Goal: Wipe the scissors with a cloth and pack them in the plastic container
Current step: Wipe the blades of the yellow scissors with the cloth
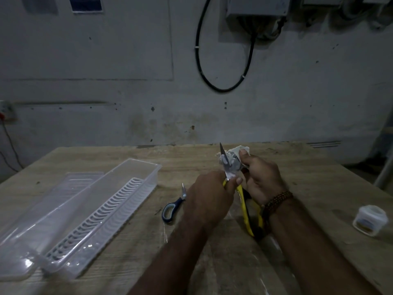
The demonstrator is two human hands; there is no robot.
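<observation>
I hold the yellow-handled scissors (244, 201) up over the middle of the wooden table (212, 262), blades pointing up and away from me, the tip standing just left of the cloth (231, 157). My left hand (209, 198) is wrapped tight around the scissors where the blades meet the handles, thumb lying along the yellow grip. My right hand (260, 177) is closed on the crumpled white cloth, pressing it against the right side of the blade near its upper half. The yellow and black handles hang down between my two wrists, above the tabletop. A beaded bracelet (276, 200) sits on my right wrist.

Just left of my left hand, a second pair of scissors with blue handles (172, 207) lies flat on the table, its short blades pointing away from me. Farther left, the long clear plastic container (136, 173) lies open, with a white slotted rack (95, 216) inside it; its clear lid (70, 184) rests beside and partly under its left edge. Well apart on the right, near the table's edge, stands a small white-lidded jar (370, 219).
</observation>
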